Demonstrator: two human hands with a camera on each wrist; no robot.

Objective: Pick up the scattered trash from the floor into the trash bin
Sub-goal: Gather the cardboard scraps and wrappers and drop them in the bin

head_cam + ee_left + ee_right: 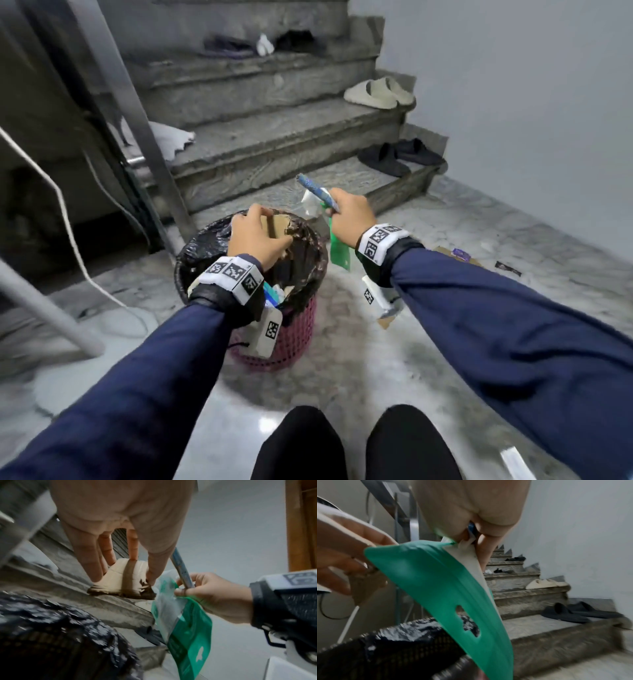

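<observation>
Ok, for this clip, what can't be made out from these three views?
- Trash bin contents: head view, mostly hidden by the left hand and its wrist camera.
- Print on the green packet: left wrist view, blurred; right wrist view shows its plain side.
- Blue rolled item in the right hand: what it is, too blurred.
- Floor scraps: head view, small, partly behind the right sleeve.

Glossy black plastic liner [205, 246], polished marble floor [359, 377], cardboard scrap [279, 224].
</observation>
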